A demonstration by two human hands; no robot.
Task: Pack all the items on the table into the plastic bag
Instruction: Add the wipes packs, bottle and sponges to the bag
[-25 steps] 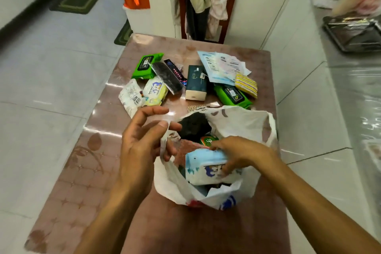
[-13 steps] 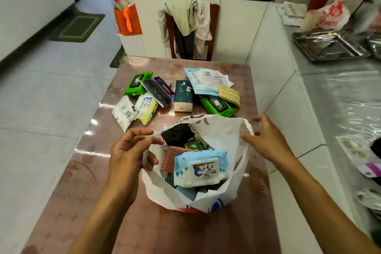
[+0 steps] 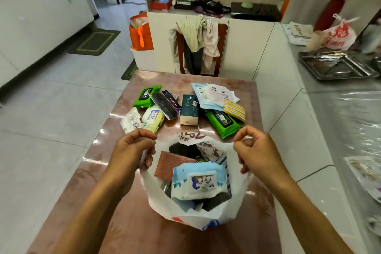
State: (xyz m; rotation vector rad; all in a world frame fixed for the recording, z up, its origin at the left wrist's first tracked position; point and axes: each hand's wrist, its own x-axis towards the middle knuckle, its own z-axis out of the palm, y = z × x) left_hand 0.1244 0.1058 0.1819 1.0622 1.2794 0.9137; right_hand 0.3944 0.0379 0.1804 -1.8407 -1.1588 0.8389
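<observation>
A white plastic bag [image 3: 165,206] stands open on the brown table [image 3: 132,222]. My left hand [image 3: 132,150] pinches its left rim and my right hand [image 3: 255,148] pinches its right rim, holding the mouth wide. Inside lie a blue-and-white wipes pack [image 3: 199,180], a reddish-brown pouch [image 3: 167,164] and dark items. Beyond the bag, on the table, lie two green wipes packs [image 3: 146,96] [image 3: 221,121], a yellow-white pack [image 3: 153,118], a white packet [image 3: 131,122], a dark green box [image 3: 189,109], black sachets [image 3: 165,105], a yellow striped pouch [image 3: 235,110] and papers [image 3: 212,95].
A chair draped with clothes [image 3: 198,45] stands behind the table's far edge, against a white cabinet [image 3: 247,47]. An orange bag [image 3: 141,35] sits at the back left. To the right runs a counter with a metal tray [image 3: 334,66] and a red-printed plastic bag [image 3: 334,35].
My right hand left the blue-and-white wipes pack in the bag and went to the bag's right rim. Both hands now grip the rims and hold the mouth wider. The view has tilted up.
</observation>
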